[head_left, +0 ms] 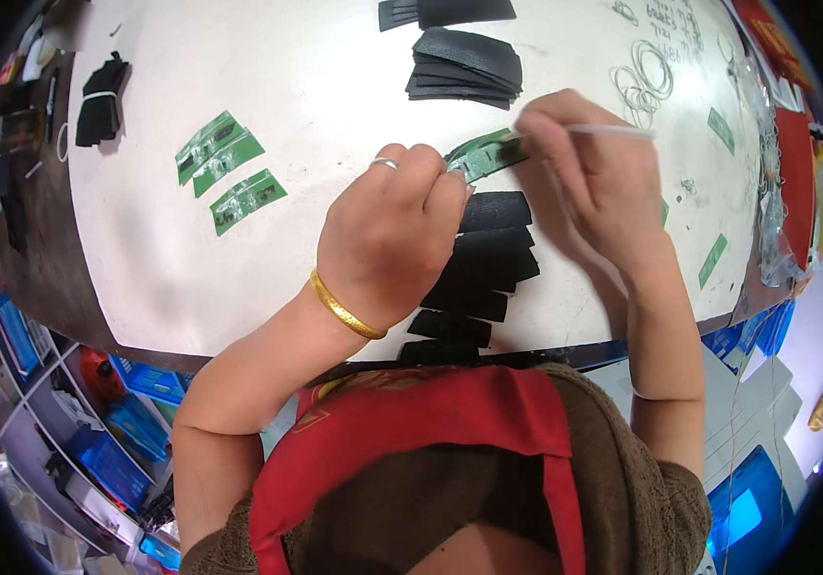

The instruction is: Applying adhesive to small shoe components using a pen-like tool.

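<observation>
A green strip (488, 158) with a shiny face is held up just beyond the row of black pieces (490, 249), which is taken here as the landmark. The strip's near left end is pinched by the left hand (394, 230), whose knuckles are raised, with the fingers bent and the wrist angled in over the left edge of the row. A ring (384, 163) and a gold bangle (342, 309) are worn on that side. By the right hand (598, 172), set beyond and to the right of the row, a thin pale stick (613, 131) is grasped in curled fingers, with one end jutting out rightward. The right thumb is brought close to the strip's far end; whether it is touched cannot be told. The right forearm is held steeply, well to the right of the row.

Farther beyond the row, a stack of black pieces (466, 67) is laid. Well to its left, three green pieces (224, 163) are spread, and a tied black bundle (100, 110) is placed farther out. Beyond the row to the right, loops of thin cord (643, 81) are left on the white tabletop (162, 268).
</observation>
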The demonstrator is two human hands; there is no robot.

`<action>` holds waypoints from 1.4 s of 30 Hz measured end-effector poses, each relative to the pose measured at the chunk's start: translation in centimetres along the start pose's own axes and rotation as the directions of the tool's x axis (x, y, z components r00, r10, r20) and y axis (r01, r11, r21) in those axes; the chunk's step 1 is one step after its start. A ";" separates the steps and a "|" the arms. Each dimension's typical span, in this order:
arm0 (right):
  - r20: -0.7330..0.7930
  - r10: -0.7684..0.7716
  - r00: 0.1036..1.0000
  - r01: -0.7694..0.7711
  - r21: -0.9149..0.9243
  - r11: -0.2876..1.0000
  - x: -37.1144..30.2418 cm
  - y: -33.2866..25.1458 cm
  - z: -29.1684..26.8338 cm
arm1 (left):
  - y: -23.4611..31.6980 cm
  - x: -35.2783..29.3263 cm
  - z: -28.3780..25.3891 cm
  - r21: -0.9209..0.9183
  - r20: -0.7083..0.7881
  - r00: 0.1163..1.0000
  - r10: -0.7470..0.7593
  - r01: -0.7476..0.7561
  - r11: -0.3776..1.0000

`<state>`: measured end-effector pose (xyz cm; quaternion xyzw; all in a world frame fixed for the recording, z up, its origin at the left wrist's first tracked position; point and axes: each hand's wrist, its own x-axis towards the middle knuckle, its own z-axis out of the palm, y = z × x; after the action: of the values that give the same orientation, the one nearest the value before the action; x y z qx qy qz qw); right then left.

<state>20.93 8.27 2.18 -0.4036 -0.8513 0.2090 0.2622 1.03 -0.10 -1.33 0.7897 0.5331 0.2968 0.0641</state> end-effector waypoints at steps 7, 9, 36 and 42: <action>-0.022 -0.152 0.988 0.154 0.094 0.984 -0.5 -0.5 1.4 | -0.3 0.3 0.4 0.062 -0.074 0.993 0.089 -0.085 0.994; -0.009 -0.181 0.983 0.182 0.040 0.983 -1.0 -0.7 0.9 | -0.2 0.4 0.4 0.033 -0.065 0.994 0.085 -0.083 0.996; -0.215 -0.321 0.922 0.218 -0.394 0.893 3.2 2.6 1.3 | -1.2 -0.4 -1.5 -0.163 0.106 0.985 0.134 -0.116 0.980; -0.193 -0.454 0.870 0.342 -0.427 0.837 1.3 1.4 0.9 | -1.4 -0.7 -2.2 -0.162 0.131 0.980 0.150 -0.129 0.978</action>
<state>20.47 10.01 1.01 -0.2845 -0.8938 -0.0798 0.3373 -1.44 -0.58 -0.41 0.8372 0.4461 0.2832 0.1413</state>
